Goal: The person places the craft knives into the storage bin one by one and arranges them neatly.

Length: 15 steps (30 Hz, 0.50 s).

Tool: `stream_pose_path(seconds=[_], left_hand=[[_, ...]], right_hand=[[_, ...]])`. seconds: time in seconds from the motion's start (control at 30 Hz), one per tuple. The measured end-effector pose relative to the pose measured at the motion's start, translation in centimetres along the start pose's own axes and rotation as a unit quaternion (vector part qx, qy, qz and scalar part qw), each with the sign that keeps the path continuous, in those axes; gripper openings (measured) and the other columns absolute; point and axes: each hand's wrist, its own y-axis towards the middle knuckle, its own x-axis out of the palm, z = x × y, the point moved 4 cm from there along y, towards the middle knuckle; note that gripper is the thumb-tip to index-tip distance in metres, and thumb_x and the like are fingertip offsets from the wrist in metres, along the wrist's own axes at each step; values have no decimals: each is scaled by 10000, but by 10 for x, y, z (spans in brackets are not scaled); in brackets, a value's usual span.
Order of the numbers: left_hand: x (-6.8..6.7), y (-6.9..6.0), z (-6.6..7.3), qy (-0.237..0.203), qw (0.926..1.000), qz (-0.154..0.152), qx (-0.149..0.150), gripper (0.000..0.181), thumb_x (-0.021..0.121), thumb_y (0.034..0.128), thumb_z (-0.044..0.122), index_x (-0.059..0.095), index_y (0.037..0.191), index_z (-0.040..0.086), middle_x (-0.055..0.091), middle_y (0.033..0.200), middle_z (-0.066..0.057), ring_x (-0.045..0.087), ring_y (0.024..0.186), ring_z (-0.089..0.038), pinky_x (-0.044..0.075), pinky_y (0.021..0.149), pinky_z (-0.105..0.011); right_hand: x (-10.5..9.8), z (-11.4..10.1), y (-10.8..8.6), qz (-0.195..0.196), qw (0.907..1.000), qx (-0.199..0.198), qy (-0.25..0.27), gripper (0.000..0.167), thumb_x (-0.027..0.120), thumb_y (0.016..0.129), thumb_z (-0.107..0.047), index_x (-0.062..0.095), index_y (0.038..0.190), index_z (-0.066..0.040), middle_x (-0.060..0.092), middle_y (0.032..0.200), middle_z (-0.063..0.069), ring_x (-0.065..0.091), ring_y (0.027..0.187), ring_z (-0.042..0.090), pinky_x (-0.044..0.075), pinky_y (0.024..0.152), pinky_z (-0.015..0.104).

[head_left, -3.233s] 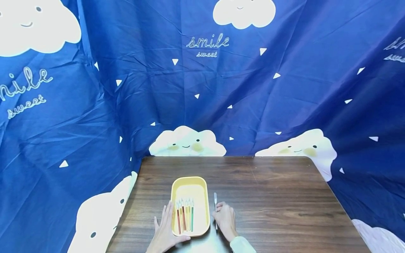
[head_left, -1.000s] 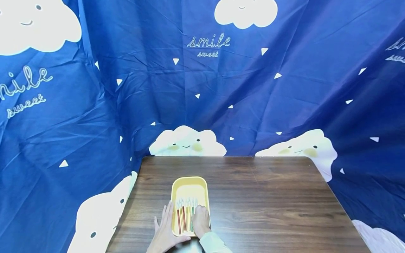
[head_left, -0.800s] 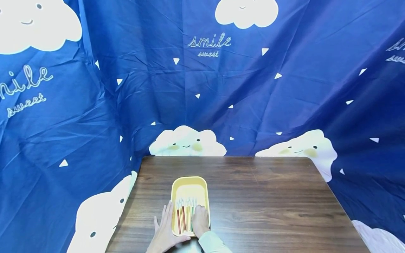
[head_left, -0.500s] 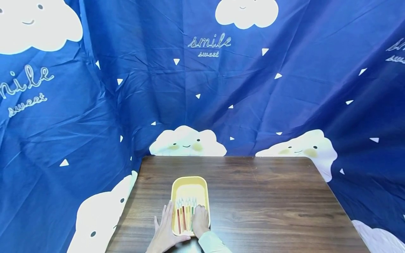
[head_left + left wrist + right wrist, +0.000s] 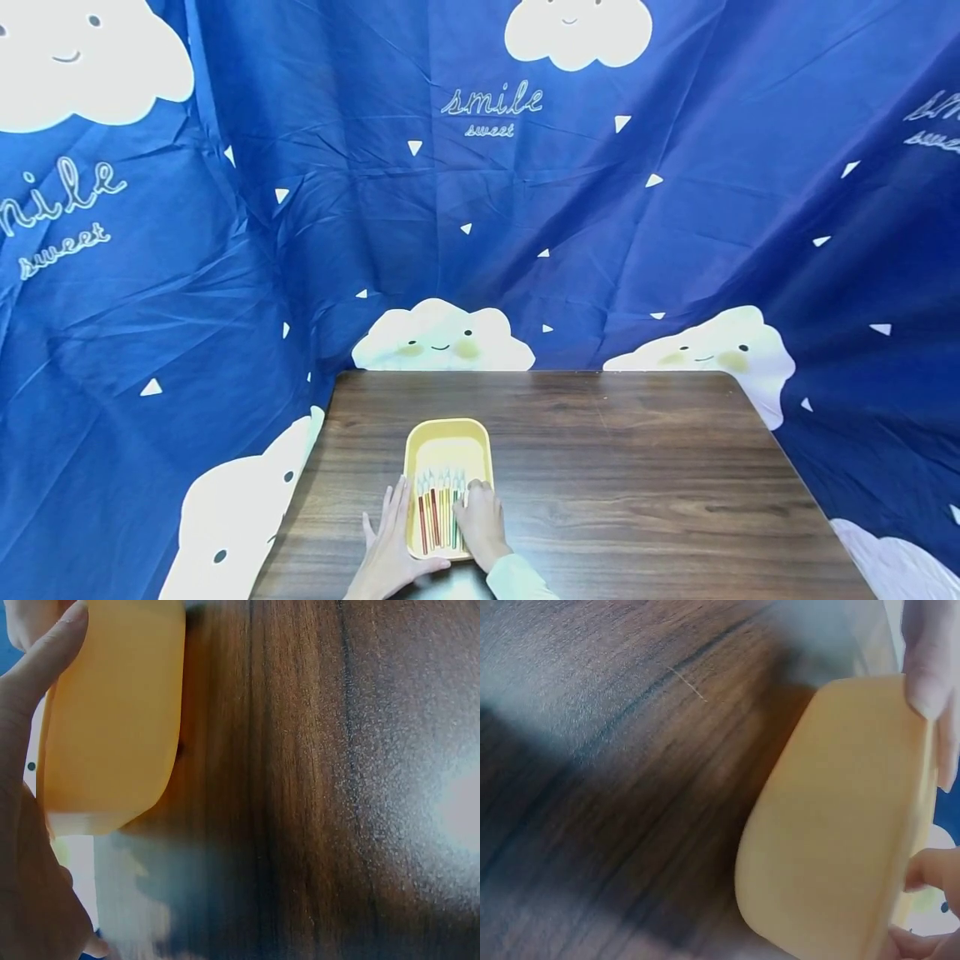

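Note:
A yellow tray stands near the front edge of the table. Several slim sticks lie side by side in it, coloured red, gold and green, with pale pointed tips. My left hand rests against the tray's left side, fingers straight, its thumb on the near rim. My right hand reaches over the right rim, fingers bent, beside the rightmost stick, which it partly hides. In the right wrist view its fingertips are behind the tray's wall, so their hold is hidden.
The dark wooden table extends to the right and behind the tray. A blue cloth printed with white clouds hangs around its far and side edges.
My right hand gripped a slim silvery stick right of the tray, then carried it into the tray beside the green one. Lately that hand has shifted slightly right. The left hand has stayed put.

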Motion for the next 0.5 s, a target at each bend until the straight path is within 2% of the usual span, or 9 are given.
stream_pose_path(seconds=[0.13, 0.37, 0.5], left_hand=[[0, 1, 0, -27, 9999, -127, -112, 1437, 868, 620, 774, 217, 1652, 13, 274, 1697, -229, 262, 1512, -564, 150, 1049, -911], [-2, 1, -2, -121, 9991, -290, -269, 1476, 899, 595, 749, 191, 1661, 15, 254, 1705, -237, 218, 1528, -564, 115, 1056, -912], [-4, -1, -3, -107, 9990, -334, -284, 1490, 900, 583, 759, 186, 1660, 17, 251, 1704, -238, 216, 1528, -564, 113, 1047, -919]], right_hand=[[-9, -1, 2, 66, 9996, -170, 204, 235, 816, 798, -14, 716, 991, 76, 691, 852, 149, 712, 761, 329, 615, 696, 437], [-29, 3, 5, 120, 9981, -403, 454, 219, 814, 837, -75, 729, 1020, 10, 689, 863, 58, 683, 717, 201, 586, 639, 322], [-45, 12, 5, 193, 9949, -699, 697, 232, 809, 854, -89, 738, 1058, -2, 673, 863, 25, 662, 712, 167, 571, 651, 314]])
